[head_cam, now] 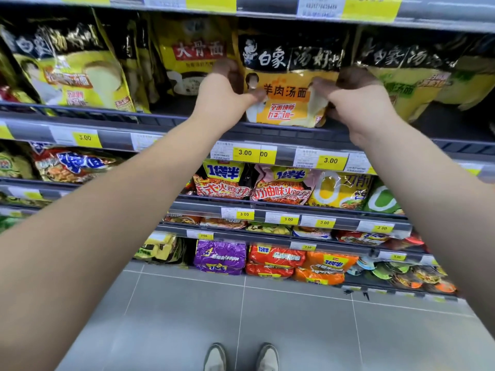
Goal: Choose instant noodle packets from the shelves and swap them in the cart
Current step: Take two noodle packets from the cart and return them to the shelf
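An orange-and-black instant noodle packet stands upright on the upper shelf, just right of centre. My left hand grips its left edge, fingers curled behind and thumb on the front. Gripping the right edge the same way is my right hand. Both arms reach up and forward from the bottom corners. The packet's base rests at the shelf's front lip. No cart is in view.
Neighbouring packets crowd the same shelf: a yellow one on the left, a green-yellow one on the right. Several lower shelves hold more noodle packs and yellow price tags. Grey tiled floor and my shoes lie below.
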